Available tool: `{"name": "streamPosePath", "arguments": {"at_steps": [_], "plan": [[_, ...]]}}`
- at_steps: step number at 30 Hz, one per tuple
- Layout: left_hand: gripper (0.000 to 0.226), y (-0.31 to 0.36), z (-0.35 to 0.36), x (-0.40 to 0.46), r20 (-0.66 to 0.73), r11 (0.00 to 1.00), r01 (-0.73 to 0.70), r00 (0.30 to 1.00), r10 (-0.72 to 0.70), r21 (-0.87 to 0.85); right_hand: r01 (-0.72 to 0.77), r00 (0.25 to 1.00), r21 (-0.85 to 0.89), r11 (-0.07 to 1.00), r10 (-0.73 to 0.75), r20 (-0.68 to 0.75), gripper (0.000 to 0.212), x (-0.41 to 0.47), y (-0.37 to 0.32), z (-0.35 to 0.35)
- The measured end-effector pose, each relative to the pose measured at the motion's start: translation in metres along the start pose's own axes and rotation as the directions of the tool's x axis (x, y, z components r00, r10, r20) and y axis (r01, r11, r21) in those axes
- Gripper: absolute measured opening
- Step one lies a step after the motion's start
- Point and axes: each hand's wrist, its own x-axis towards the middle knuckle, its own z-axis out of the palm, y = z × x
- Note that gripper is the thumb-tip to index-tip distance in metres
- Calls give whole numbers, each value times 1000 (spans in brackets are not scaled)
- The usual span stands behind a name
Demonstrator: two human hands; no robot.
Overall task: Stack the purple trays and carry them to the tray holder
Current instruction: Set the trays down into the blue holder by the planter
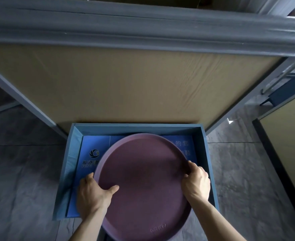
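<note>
Both hands, left hand [92, 193] and right hand [196, 183], are clamping opposite rims of the stiff, probably light purple tray [143, 181], hovering over the blue box [211, 171] beneath them.

Floor [21, 171]: dark grey stone-look tiles with pale grout lines, faintly glossy. Far side: tan wood-grain panel [134, 87], framed by grey metal legs slanting down left and right. Above it, a grey ribbed edge strip [143, 30] spans the width. Right: second tan panel [289, 133], dark-edged. One bright light patch [230, 121] on right-hand tiles.
</note>
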Motion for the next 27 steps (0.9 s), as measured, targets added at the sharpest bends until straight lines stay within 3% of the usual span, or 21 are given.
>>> {"name": "streamPosePath", "arguments": {"at_steps": [6, 12, 16, 19, 27], "plan": [[110, 2, 2, 2, -1, 999, 0, 1000, 0, 50, 8, 998, -4, 1000, -8, 67, 66, 2, 7, 1], [100, 1, -2, 7, 36, 996, -29, 999, 26, 83, -69, 991, 80, 994, 59, 120, 52, -4, 21, 0], [98, -6, -2, 7, 51, 997, -52, 997, 49, 57, -223, 966, 133, 966, 200, 166, 44, -4, 34, -1], [98, -9, -1, 8, 54, 999, -34, 998, 33, 28, -286, 949, 181, 941, 251, 191, 51, 3, 37, -2], [99, -18, 9, 8, 57, 992, 15, 998, -8, -123, -279, 950, 190, 941, 242, 197, 61, 16, 39, 4]]}}
